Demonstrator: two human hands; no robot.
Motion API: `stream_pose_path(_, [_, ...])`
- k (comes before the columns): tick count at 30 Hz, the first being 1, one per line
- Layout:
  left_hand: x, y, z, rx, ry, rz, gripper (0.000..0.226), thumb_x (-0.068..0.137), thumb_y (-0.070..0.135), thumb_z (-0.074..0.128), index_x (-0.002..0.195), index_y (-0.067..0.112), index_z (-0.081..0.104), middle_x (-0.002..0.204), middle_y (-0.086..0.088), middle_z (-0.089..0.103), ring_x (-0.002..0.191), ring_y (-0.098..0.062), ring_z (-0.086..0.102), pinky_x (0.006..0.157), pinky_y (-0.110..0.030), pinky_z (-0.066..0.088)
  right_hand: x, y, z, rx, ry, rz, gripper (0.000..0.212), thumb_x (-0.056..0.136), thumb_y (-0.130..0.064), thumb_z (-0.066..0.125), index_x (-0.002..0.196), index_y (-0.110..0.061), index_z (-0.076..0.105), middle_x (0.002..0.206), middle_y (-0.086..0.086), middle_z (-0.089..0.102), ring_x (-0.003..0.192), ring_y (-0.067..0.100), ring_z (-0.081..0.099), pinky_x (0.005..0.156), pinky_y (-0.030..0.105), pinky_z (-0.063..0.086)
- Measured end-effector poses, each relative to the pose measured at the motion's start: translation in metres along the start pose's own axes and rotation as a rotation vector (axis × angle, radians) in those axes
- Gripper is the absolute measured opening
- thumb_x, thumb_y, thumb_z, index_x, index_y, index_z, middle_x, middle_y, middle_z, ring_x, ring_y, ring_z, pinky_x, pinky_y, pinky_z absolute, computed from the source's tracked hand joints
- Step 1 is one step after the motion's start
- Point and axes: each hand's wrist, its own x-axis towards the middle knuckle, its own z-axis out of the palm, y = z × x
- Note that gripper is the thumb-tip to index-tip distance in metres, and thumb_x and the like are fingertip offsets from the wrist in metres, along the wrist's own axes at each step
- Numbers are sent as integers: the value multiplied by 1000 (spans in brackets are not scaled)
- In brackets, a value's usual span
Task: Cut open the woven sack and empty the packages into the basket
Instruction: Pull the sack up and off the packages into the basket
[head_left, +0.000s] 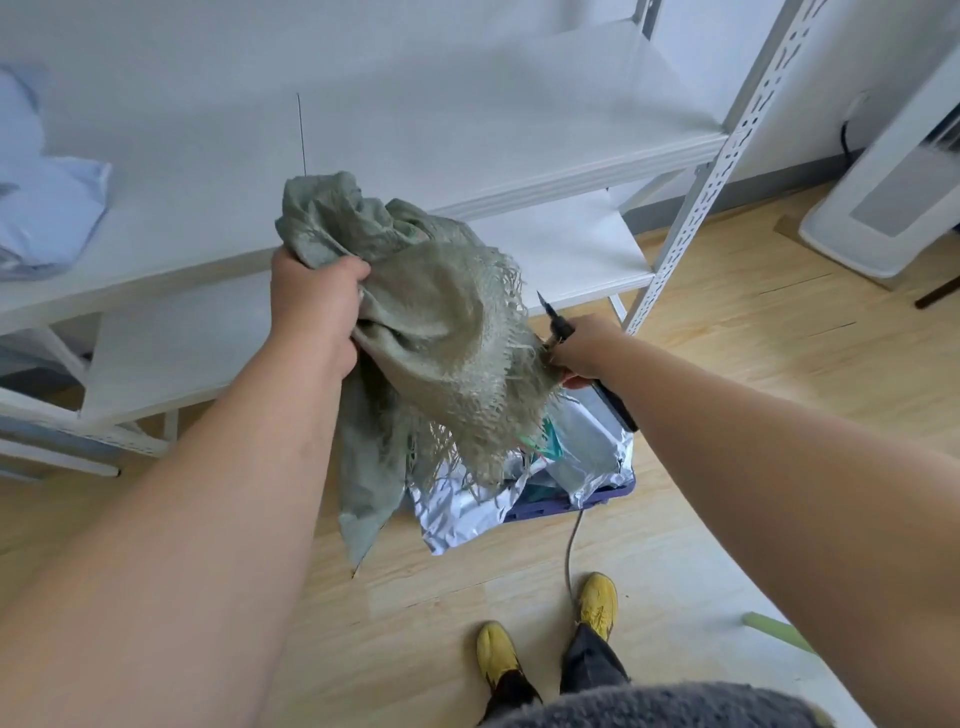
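The left hand (311, 306) grips the green sack (436, 332) over the basket (571, 503) of shiny packages (587, 447). The right hand (579, 351) holds a knife (556, 317) and pinches the sack's frayed edge.

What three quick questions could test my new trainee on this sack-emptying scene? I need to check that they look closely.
1. True or false: the sack lies flat on the floor.
2. Which of the hands holds the knife: A left, B right?
3. Fill in: the silver packages lie in the blue ____.

Key: 1 false, the left hand grips it in the air above the basket. 2 B. 3 basket.
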Motion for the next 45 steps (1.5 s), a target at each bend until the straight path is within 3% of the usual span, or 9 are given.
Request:
stream_pose_path(3, [-2, 5, -1, 20, 16, 47, 41, 78, 10, 66, 116, 23, 55, 104, 1, 66, 89, -18, 67, 76, -36, 58, 1, 8, 8, 144, 3, -18, 23, 93, -6, 56, 116, -2, 57, 108, 22, 63, 80, 30, 66, 74, 38, 60])
stream_pose_path(8, [1, -11, -12, 213, 37, 159, 45, 82, 7, 61, 123, 22, 49, 104, 6, 61, 92, -14, 61, 81, -30, 50, -3, 29, 20, 1, 22, -77, 31, 95, -15, 56, 126, -8, 56, 88, 6, 56, 74, 23, 59, 74, 42, 60])
stream_pose_path(14, [0, -67, -44, 919, 119, 158, 38, 92, 7, 54, 126, 12, 39, 105, -12, 57, 89, -36, 57, 69, -40, 43, -7, 20, 24, 27, 32, -231, 12, 90, -21, 64, 102, -17, 62, 99, 12, 66, 94, 35, 66, 81, 51, 57])
stream_pose_path(18, [-5, -86, -36, 974, 183, 173, 51, 86, 10, 68, 125, 8, 36, 128, -15, 44, 103, -40, 58, 80, -48, 52, -5, 12, 26, 68, 16, -272, 8, 91, -20, 60, 93, -13, 63, 81, 10, 66, 79, 31, 66, 81, 53, 56])
stream_pose_path(26, [-39, -109, 14, 1172, -279, 560, 71, 78, 22, 76, 134, 16, 33, 134, -12, 36, 96, -37, 61, 76, -43, 50, -16, -10, 25, 15, -47, -389, 14, 92, -13, 56, 104, -7, 61, 74, 5, 54, 55, 12, 47, 42, 8, 37])
stream_pose_path(30, [-36, -113, 28, 1139, -357, 469, 85, 88, 17, 61, 149, 30, 3, 145, -6, 43, 102, -33, 63, 76, -40, 48, -16, -18, 26, 41, -125, -459, 20, 87, -14, 61, 107, -18, 65, 73, -4, 57, 62, 8, 50, 59, 18, 42])
stream_pose_path(34, [-25, -111, 30, 1193, -446, 429, 31, 90, 15, 49, 120, 19, 56, 119, -6, 60, 109, -32, 58, 86, -40, 48, -5, -12, 24, 65, -115, -470, 13, 85, -13, 64, 96, -20, 65, 75, -4, 60, 72, 14, 54, 70, 29, 48])
stream_pose_path(40, [-6, -111, 15, 900, -331, 354, 37, 84, 3, 55, 115, 18, 68, 128, -4, 44, 121, -21, 45, 102, -22, 30, 10, 4, 25, -130, -64, -417, 22, 88, -14, 59, 106, -3, 64, 80, 9, 55, 74, 21, 51, 70, 33, 48])
stream_pose_path(45, [-26, -103, 29, 427, -668, -127, 54, 70, 57, 69, 119, 34, 65, 128, 9, 60, 122, -13, 53, 110, -35, 34, 7, -3, 34, -51, -74, -399, 13, 86, -12, 57, 95, -7, 64, 67, -1, 53, 64, 16, 49, 56, 23, 40])
